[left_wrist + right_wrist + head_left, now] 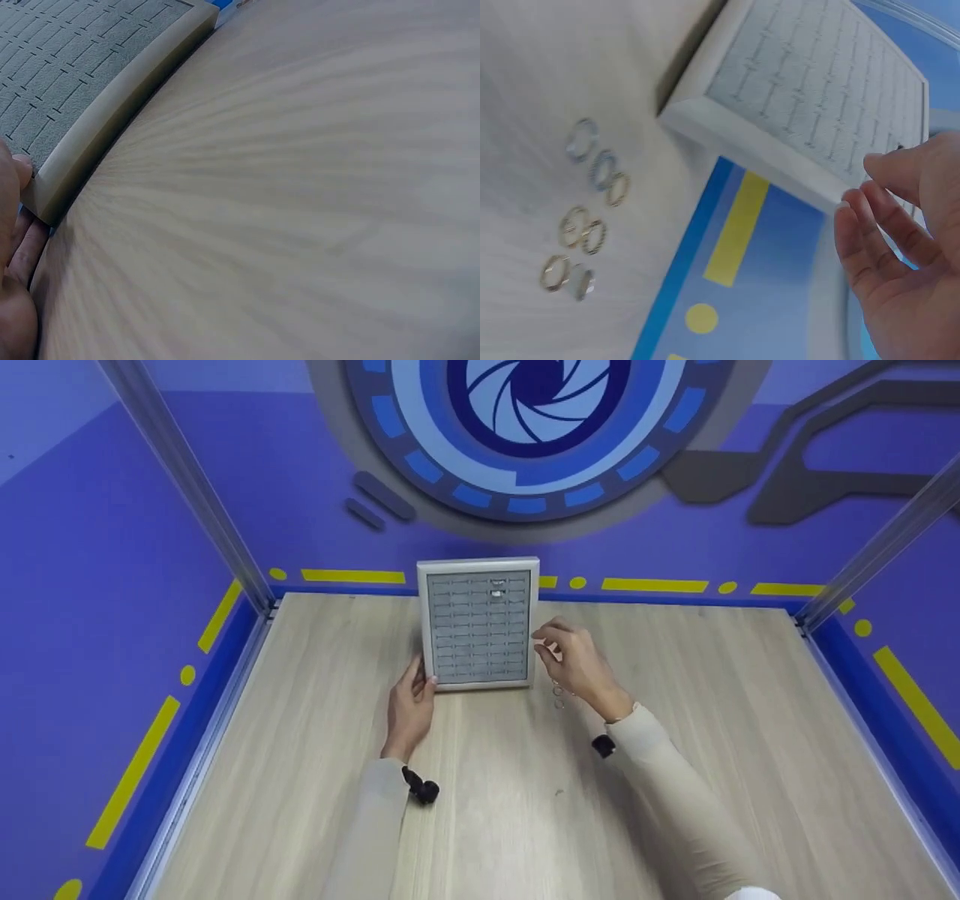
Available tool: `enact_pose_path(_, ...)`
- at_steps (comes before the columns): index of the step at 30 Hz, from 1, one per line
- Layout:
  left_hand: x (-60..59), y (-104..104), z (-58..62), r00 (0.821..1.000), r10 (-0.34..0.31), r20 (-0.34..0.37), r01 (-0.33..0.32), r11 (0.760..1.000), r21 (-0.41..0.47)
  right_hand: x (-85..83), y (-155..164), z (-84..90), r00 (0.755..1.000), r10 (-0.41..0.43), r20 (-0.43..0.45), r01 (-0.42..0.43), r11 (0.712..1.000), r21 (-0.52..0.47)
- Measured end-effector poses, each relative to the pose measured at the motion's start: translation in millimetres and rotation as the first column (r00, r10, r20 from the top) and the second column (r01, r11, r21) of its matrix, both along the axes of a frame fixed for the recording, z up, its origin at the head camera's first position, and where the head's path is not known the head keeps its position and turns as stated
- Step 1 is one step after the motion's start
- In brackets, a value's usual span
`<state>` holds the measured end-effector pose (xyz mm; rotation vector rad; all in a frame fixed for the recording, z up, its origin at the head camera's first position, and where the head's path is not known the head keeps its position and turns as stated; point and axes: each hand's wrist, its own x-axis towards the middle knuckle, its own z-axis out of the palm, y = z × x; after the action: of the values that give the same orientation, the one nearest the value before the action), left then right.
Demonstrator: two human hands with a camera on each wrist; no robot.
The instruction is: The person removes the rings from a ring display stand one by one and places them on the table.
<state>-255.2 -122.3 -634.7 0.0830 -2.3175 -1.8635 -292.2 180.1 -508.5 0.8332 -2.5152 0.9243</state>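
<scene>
Rings [585, 206] below fingers [889, 176], apart.

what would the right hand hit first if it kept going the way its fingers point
Probably the tray: the right hand points its fingers left at the tray's right edge, just short of it. Depth is unclear.
</scene>
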Motion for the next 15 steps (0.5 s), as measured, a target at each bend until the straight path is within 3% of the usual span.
enact_pose_path(15,1.2,0,1.8,1.000,-0.014,-0.017,0.014,1.000,-0.015,-26.4,-37,26.7,0.991,-0.029,-0.130,0.014,0.993,-0.116)
